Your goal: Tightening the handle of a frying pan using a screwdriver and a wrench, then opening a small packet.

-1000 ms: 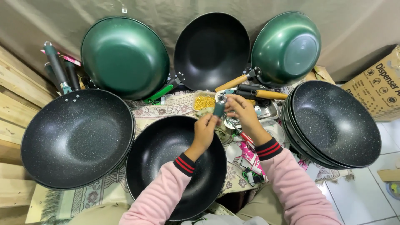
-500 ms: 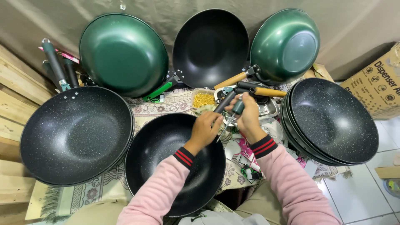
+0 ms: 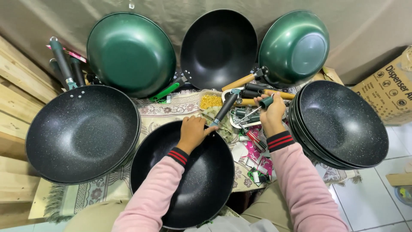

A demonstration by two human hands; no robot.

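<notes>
A black speckled wok [image 3: 184,184] lies in front of me on a patterned cloth [image 3: 171,109]. Its black handle with a teal tip [image 3: 225,107] points away towards the back. My left hand [image 3: 193,131] rests on the wok's far rim beside the handle joint, fingers curled over the edge. To the right, my right hand [image 3: 272,116] is closed around a screwdriver [image 3: 265,102] with a dark teal grip. The metal shaft slants down-left over a tray of small metal parts [image 3: 242,118].
Two green woks [image 3: 128,51] [image 3: 296,45] and a black one [image 3: 219,47] lean on the back wall. A speckled wok [image 3: 81,133] sits left and a stack of them [image 3: 343,122] right. Nearby are a tub of yellow screws [image 3: 211,102], wooden handles [image 3: 238,82], pink packets [image 3: 257,154] and a cardboard box [image 3: 390,90].
My hands, together at the wok's handle before, have parted. The right hand drew off to the right with the screwdriver, and the left slid down onto the rim.
</notes>
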